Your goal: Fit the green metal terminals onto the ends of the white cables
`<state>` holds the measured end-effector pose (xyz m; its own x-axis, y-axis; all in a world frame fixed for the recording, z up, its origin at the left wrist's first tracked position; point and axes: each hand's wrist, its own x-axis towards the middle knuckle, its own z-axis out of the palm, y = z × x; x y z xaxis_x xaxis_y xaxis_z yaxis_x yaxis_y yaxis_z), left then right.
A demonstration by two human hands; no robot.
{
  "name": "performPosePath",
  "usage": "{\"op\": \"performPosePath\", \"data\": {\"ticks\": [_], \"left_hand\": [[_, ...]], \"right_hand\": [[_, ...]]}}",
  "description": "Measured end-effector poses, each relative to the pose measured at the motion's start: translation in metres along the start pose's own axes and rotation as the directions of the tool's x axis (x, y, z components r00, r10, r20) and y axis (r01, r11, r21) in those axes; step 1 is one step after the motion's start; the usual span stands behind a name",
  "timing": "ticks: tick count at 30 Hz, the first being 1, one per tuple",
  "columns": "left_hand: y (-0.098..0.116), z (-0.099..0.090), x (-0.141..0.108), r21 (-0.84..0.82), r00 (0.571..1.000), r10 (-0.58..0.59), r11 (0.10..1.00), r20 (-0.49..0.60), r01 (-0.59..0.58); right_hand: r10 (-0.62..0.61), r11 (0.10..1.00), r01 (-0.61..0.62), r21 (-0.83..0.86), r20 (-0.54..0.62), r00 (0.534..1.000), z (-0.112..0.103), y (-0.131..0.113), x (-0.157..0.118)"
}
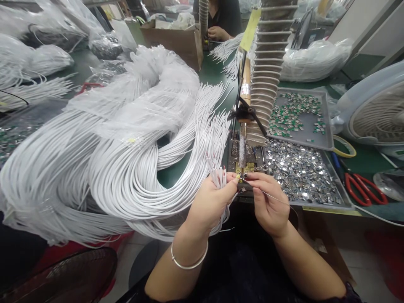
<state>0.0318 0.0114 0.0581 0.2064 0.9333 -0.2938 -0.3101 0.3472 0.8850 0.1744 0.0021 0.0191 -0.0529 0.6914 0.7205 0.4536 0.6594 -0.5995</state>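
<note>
My left hand (pixel 210 202) is closed around several white cables (pixel 218 174) whose stripped ends stick up past the fingers. Its thumb and forefinger pinch close under the tip of an upright soldering iron (pixel 245 90). From the other side, my right hand (pixel 272 206) grips a thin solder wire (pixel 273 196) that runs back across the palm. Both sets of fingertips nearly meet below the iron, over a dark work stand (pixel 234 162). Whatever small part sits between them is too small to make out.
Big bundles of white cable (pixel 126 181), partly wrapped in plastic, cover the left side. A tray of metal connector shells (pixel 299 172) and a tray of green-and-silver connectors (pixel 295 113) lie right, near red-handled scissors (pixel 362 189) and a fan (pixel 378 105). A ribbed hose (pixel 269 63) hangs beside the iron. Another person (pixel 221 21) sits opposite.
</note>
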Motion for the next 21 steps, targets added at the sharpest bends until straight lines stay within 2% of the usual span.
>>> {"op": "performPosePath", "data": {"ticks": [8,15,21], "left_hand": [[-0.007,-0.002,0.001,0.054,1.0,0.009,0.999,-0.017,-0.008],[-0.008,-0.002,-0.004,0.054,0.998,0.016,0.998,-0.058,-0.013],[-0.011,-0.002,-0.004,0.072,0.999,0.009,0.997,-0.052,-0.005]], "right_hand": [[0.001,1.0,-0.001,-0.013,0.008,1.0,-0.001,-0.001,-0.002],[0.121,0.992,-0.121,0.022,-0.013,0.993,0.001,-0.003,-0.008],[0.141,0.989,-0.141,0.054,-0.008,0.99,0.0,-0.002,-0.011]]}}
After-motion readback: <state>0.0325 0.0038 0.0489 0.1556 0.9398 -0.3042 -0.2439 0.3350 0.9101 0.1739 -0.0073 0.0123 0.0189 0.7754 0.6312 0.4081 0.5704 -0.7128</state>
